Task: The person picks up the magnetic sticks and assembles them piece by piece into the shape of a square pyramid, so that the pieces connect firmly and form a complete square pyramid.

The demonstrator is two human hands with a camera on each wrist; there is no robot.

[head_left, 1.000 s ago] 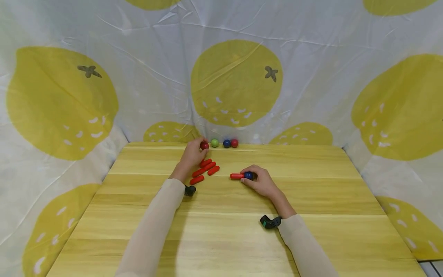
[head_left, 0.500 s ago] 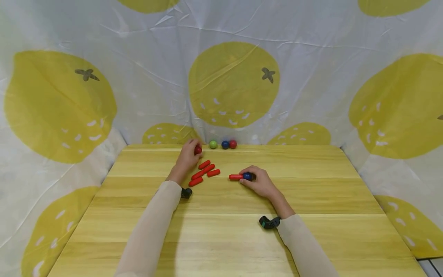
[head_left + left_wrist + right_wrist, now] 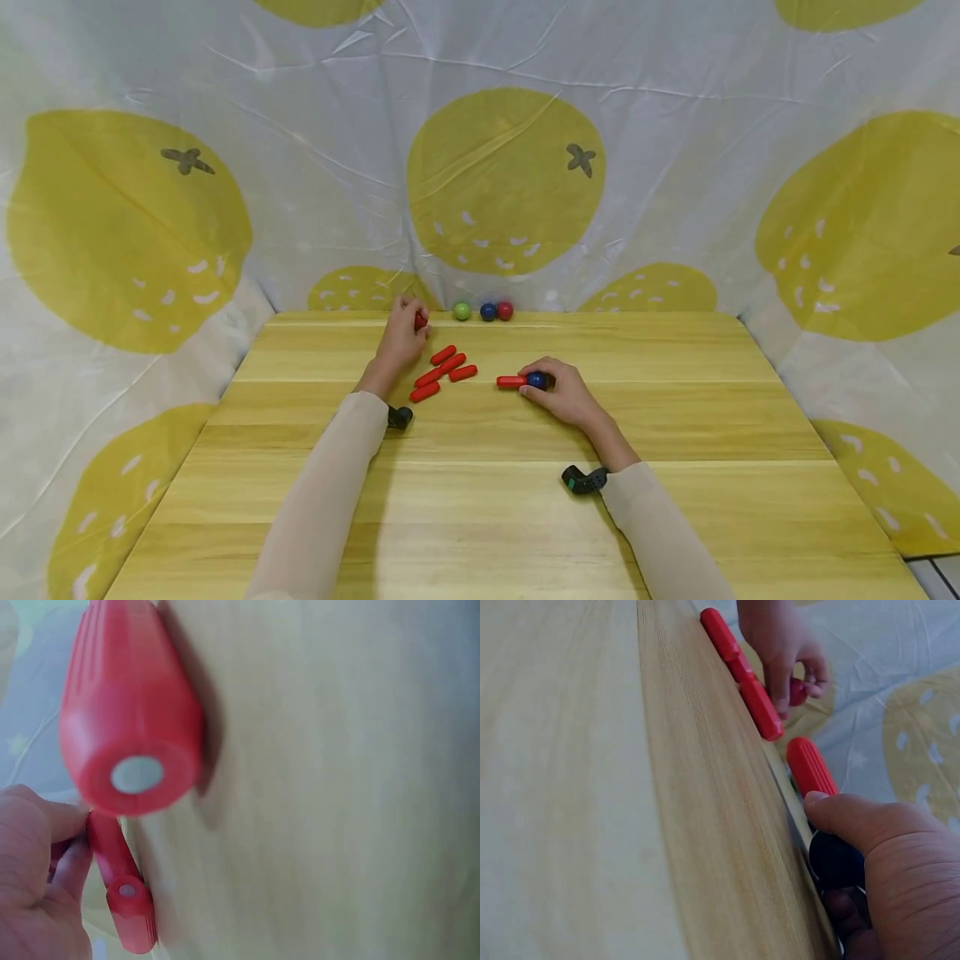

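My left hand [image 3: 400, 337] pinches a red ball [image 3: 421, 320] near the table's back edge; its fingers partly hide the ball. In the right wrist view the red ball [image 3: 798, 691] shows between thumb and fingers. My right hand [image 3: 566, 392] holds a blue ball [image 3: 536, 381] joined to the end of a red rod [image 3: 510, 382], with the thumb on the rod where it meets the ball. Several red rods [image 3: 426, 392] lie between the hands, nearer the left. Close up in the left wrist view, one red rod [image 3: 135, 697] has a silvery disc in its end.
A green ball [image 3: 461, 311], a dark blue ball [image 3: 488, 312] and another red ball [image 3: 506, 311] stand along the back edge of the wooden table [image 3: 480, 517]. Behind it hangs a lemon-print cloth [image 3: 660, 167]. A black wrist camera [image 3: 583, 480] sits at the right cuff.
My left hand has moved left with the red ball, away from the green ball. One loose red rod has turned slightly. The right hand keeps its place and hold.
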